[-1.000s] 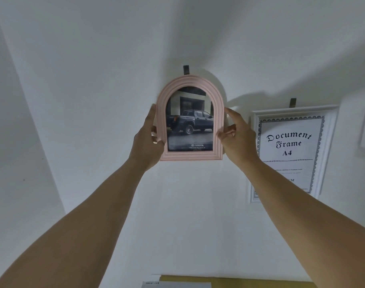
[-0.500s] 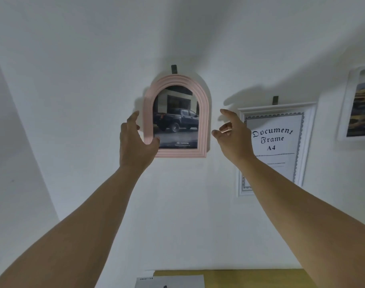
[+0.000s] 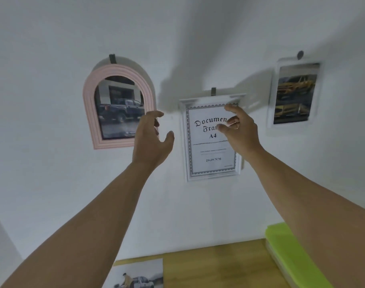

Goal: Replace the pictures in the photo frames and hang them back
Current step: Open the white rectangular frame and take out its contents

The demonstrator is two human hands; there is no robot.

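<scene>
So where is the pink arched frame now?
Head view, upper left: the pink arched frame hangs from a dark hook, left of the white document frame, with the left hand by its lower right edge.

I face a white wall [image 3: 42,183]. Below it is a wooden table [image 3: 215,265]; a green box [image 3: 285,246] lies on its right side.

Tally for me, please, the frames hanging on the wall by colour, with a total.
Pink: 1, the arched frame.
White: 2, the document frame and the car-photo frame.
Total: 3 frames.
</scene>
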